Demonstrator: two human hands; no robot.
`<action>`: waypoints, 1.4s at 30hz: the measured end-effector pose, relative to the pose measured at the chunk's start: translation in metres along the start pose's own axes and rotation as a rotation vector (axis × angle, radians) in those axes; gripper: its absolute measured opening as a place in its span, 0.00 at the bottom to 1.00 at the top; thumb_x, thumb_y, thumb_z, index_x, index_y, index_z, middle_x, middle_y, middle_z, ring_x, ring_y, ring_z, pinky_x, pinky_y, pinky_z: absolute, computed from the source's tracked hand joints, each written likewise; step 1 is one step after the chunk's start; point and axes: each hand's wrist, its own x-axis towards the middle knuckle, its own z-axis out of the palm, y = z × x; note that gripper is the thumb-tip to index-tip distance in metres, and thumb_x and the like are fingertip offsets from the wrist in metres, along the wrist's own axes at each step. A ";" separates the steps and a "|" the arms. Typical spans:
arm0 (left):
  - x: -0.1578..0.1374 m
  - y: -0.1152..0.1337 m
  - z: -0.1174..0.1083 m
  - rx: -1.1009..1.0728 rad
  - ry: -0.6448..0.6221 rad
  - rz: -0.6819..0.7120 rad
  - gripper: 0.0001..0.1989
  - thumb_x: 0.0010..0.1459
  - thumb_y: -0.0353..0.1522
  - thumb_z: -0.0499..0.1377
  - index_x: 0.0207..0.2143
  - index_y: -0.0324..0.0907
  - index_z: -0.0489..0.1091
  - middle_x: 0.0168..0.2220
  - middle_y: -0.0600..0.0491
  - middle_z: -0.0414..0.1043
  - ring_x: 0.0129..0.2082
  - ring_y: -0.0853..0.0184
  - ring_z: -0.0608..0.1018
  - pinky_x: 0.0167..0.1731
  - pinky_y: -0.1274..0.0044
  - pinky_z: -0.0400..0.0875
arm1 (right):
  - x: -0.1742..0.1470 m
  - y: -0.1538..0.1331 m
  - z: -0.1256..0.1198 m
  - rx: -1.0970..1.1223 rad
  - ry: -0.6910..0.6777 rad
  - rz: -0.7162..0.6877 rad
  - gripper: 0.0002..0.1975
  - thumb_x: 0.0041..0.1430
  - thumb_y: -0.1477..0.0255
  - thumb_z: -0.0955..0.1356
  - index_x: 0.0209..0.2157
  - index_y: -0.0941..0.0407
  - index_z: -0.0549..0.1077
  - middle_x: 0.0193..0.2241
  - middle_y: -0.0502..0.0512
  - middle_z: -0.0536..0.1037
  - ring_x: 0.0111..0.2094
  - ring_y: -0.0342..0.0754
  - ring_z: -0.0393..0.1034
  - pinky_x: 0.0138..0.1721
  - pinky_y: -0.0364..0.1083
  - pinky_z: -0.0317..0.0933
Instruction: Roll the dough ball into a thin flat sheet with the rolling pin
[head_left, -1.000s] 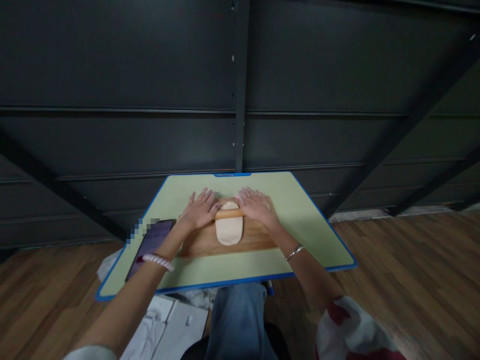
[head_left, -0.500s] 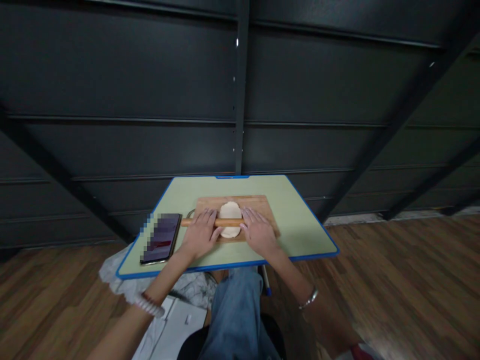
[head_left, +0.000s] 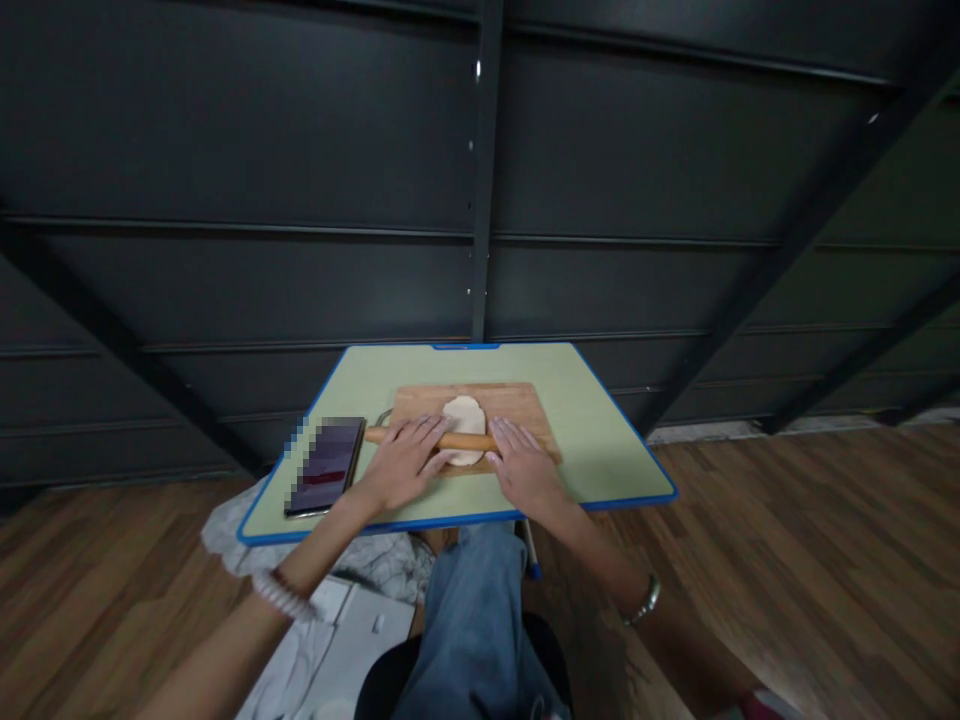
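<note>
Left hand point(head_left: 403, 465): open, palm down across the rolling pin point(head_left: 471, 442)!
Right hand point(head_left: 525, 475): open too, flat on the pin's right side.
Dough point(head_left: 463, 413): between the hands, under the pin, seemingly for even pressure.
Board point(head_left: 517, 397): beneath them, likely shielding the tabletop point(head_left: 600, 450).

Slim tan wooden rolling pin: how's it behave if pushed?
The pin likely rolls readily, given its slim round shape. It's probably stiff, looking straight where visible. The pale flat dough beneath might drag on it.
</note>
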 end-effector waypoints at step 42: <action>0.147 -0.044 0.018 0.079 -0.299 -0.152 0.29 0.62 0.37 0.36 0.64 0.38 0.42 0.66 0.48 0.37 0.66 0.63 0.40 0.60 0.55 0.34 | 0.108 0.095 0.034 -0.041 -0.199 -0.098 0.26 0.68 0.62 0.48 0.57 0.57 0.63 0.59 0.58 0.63 0.62 0.50 0.50 0.60 0.52 0.43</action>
